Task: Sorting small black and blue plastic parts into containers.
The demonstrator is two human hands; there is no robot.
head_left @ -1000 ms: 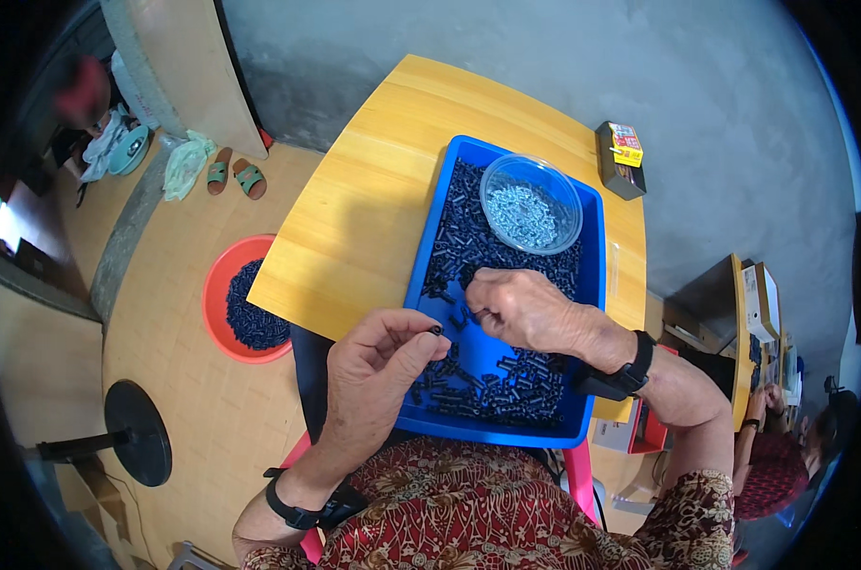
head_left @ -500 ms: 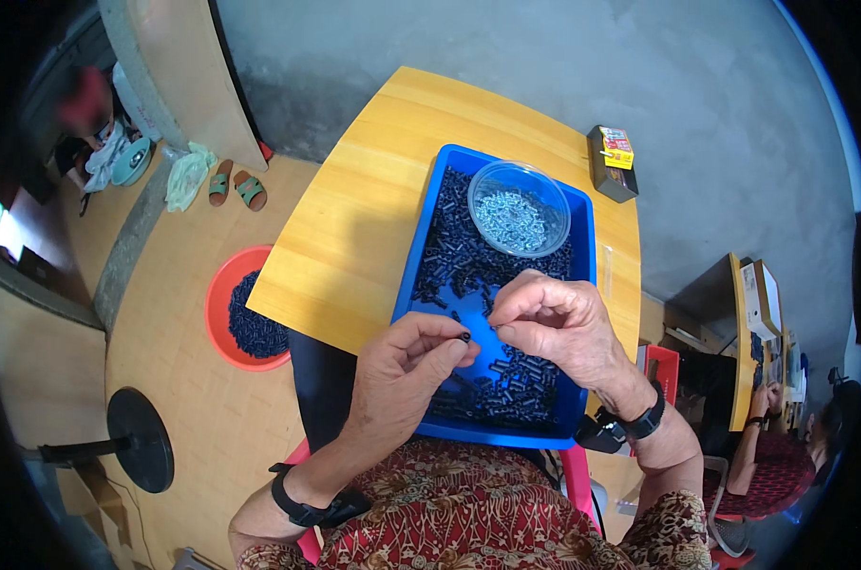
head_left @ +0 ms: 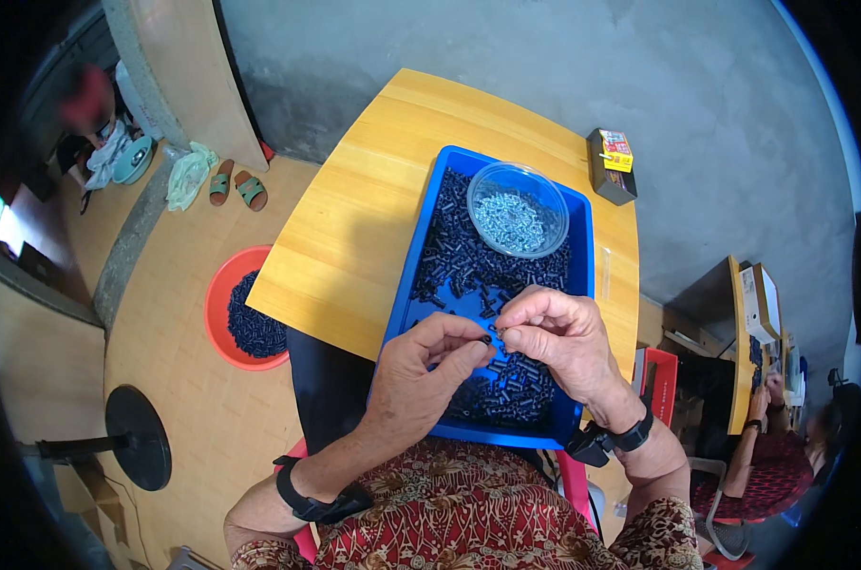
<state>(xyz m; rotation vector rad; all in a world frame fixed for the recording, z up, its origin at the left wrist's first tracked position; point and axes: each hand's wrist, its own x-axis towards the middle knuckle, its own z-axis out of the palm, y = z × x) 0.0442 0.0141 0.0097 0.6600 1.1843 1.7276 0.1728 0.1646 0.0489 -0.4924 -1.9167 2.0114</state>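
Over the near half of a blue tray, my two hands almost meet. My left hand pinches a small black cylindrical piece between thumb and forefinger, its round end toward the right hand. The thumb and forefinger of my right hand are pressed together beside that end; something tiny seems to be between them, too small to name. Many similar black pieces lie loose in the tray. Toward its far end a clear round tub holds small silvery metal parts.
The tray lies on a yellow wooden table. A dark box stands by its far right edge. On the floor at left are a red basin of black pieces, sandals and a round black base. Another person works at right.
My right hand has come down and in, so its fingertips now sit close to the black piece. My left hand has shifted slightly right. The tray has slid a little left.
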